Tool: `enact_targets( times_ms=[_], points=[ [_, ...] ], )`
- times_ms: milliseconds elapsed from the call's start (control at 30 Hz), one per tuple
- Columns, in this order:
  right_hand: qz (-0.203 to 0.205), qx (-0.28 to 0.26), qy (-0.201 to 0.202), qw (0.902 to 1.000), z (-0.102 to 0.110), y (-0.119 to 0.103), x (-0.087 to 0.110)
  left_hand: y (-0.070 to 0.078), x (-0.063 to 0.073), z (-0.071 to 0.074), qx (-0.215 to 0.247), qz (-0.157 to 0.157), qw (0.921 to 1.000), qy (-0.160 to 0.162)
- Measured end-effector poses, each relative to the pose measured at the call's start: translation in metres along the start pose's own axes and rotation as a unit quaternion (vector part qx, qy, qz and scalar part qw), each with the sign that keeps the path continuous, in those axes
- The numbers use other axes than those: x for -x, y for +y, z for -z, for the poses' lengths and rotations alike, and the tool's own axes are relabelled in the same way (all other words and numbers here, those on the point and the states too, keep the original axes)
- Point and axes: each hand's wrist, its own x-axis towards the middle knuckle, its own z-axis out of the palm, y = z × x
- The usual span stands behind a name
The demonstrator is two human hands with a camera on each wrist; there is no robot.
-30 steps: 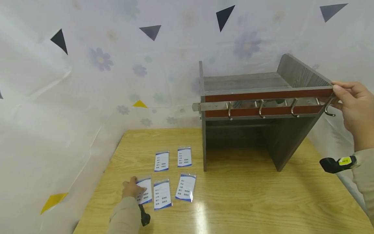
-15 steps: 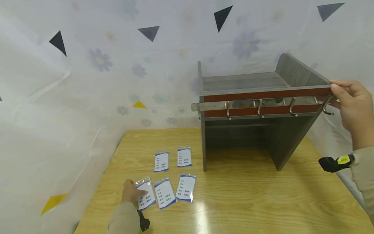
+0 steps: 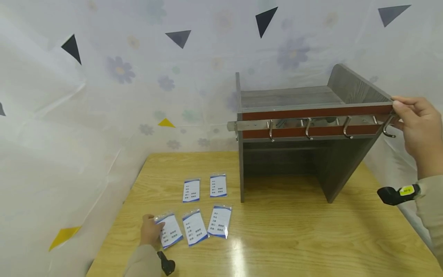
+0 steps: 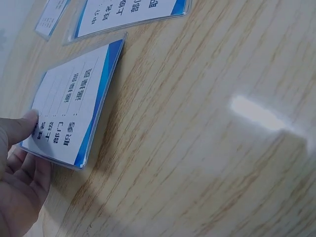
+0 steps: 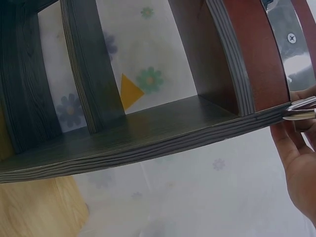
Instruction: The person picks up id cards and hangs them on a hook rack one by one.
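Observation:
My left hand (image 3: pixel 151 231) pinches the left edge of a white-and-blue name badge in a clear plastic sleeve (image 3: pixel 172 232). In the left wrist view the thumb lies on the badge's face (image 4: pixel 74 103) and the other fingers are under it; that edge is tipped up off the table. A second name badge (image 3: pixel 195 228) lies tilted just right of it. My right hand (image 3: pixel 421 129) grips the upper right front corner of a grey wooden rack (image 3: pixel 294 96), thumb in front. The right wrist view shows fingers beneath the rack's side panel (image 5: pixel 148 143); the grip is partly cut off.
Another badge (image 3: pixel 220 221) lies in the front row, and two more, a left one (image 3: pixel 192 191) and a right one (image 3: pixel 218 185), lie behind. A metal rail with several hooks (image 3: pixel 308 129) crosses the rack's red front, its left end jutting out. The wooden table (image 3: pixel 294 238) meets patterned sheeting (image 3: pixel 104 115).
The leftmost badge has turned askew and shifted slightly toward me with my left hand. The badge beside it has tilted, its lower end swinging right. My right hand stays on the rack's corner.

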Motion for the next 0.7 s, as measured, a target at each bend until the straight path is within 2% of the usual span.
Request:
enact_targets(
  times_ms=[133, 267, 467, 700],
  points=[
    [-0.003, -0.045, -0.017, 0.9988, -0.001, 0.0, 0.0, -0.001, 0.004, 0.006, 0.009, -0.006, 0.9997, 0.021],
    [-0.014, -0.1, -0.021, 0.9946, -0.002, -0.001, -0.001, -0.002, 0.006, 0.012, 0.021, -0.006, 0.9997, 0.014],
    [-0.02, -0.099, -0.019, 0.9947, -0.003, -0.003, 0.0, 0.0, 0.005, 0.017, 0.043, 0.01, 0.999, -0.001],
    [-0.02, -0.136, -0.018, 0.9903, -0.001, -0.004, -0.001, 0.012, 0.004, 0.017, 0.069, 0.023, 0.9973, -0.006]
  ],
)
